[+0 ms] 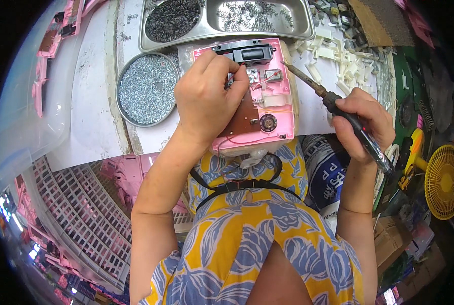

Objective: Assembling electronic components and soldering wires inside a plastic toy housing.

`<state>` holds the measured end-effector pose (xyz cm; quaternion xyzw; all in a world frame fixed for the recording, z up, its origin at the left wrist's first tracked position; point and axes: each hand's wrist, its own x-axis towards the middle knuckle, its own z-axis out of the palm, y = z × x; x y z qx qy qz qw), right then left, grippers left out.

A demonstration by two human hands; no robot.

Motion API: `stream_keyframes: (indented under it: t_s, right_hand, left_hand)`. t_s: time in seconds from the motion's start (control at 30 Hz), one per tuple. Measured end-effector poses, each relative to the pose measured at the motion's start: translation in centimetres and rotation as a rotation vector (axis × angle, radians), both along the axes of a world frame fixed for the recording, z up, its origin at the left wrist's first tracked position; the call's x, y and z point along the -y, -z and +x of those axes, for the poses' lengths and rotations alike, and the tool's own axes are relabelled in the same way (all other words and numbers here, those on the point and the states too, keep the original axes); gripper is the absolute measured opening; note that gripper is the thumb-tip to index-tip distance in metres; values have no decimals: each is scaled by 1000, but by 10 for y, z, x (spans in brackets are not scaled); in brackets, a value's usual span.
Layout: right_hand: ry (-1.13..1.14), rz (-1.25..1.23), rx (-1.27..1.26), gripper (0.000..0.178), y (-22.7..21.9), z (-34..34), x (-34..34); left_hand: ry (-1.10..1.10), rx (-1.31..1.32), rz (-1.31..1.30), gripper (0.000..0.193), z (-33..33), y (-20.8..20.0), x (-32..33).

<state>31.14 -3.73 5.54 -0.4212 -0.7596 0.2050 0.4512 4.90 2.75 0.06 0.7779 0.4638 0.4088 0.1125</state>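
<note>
A pink plastic toy-like housing (284, 116) lies before me with its inside up. It holds a brown circuit board (241, 121), a small round speaker (268, 122), a small metal motor (273, 75), a white plastic part (275, 99) and a black part (251, 54) at the far end. My left hand (209, 96) is over the housing's left side, thumb and fingers pinched; what they hold is hidden. My right hand (366, 122) grips a soldering iron (316, 88) by its black handle. The iron's tip is near the housing's right edge, apart from the motor.
A round tin of small screws (148, 89) stands left of the housing. Behind is a steel tray (206, 34) with springs in its compartments. White plastic parts (333, 53) lie heaped at the right. A white crate (79, 218) and a yellow fan (441, 182) stand lower down.
</note>
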Motion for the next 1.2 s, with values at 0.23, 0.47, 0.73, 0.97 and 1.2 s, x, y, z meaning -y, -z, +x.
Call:
stream_keyframes:
  t_s: [0.23, 0.47, 0.73, 0.97, 1.2]
  right_hand:
    - [40, -19, -12, 27, 0, 3, -2]
    - [50, -12, -9, 27, 0, 7, -2]
    - [145, -49, -179, 28, 3, 30, 22]
    - [221, -58, -182, 31, -5, 40, 39]
    - [397, -88, -211, 31, 4, 55, 57]
  left_hand:
    - [0, 7, -13, 16, 1, 0, 1]
    - [-1, -4, -42, 15, -2, -3, 3]
    - [383, -274, -205, 23, 6, -51, 41]
    - [445, -618, -198, 18, 39, -42, 27]
    - [510, -686, -135, 22, 41, -45, 26]
